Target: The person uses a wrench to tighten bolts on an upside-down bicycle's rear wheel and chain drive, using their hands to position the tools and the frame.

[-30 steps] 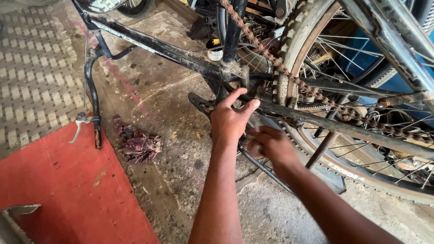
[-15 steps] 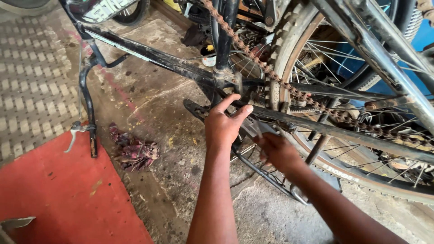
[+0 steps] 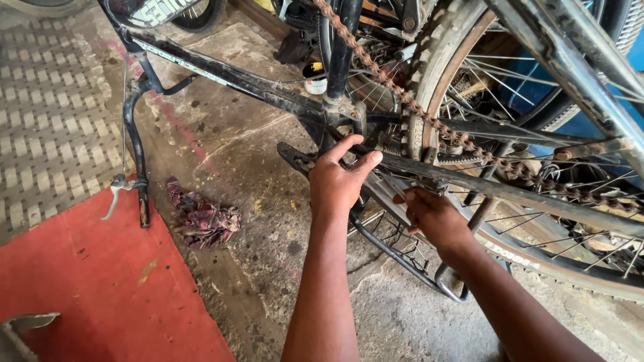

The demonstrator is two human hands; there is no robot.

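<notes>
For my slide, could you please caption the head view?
Left hand and right hand reach under an upturned bicycle's frame near its rusty chain.

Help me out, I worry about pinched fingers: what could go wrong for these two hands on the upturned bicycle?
The left hand grips the frame tube beside the rusty chain; if the rear wheel turns, fingers could get nipped or greased. The right hand works close to the spokes, which could catch it. The bicycle rests on its handlebar, so a hard push might tip it.
</notes>
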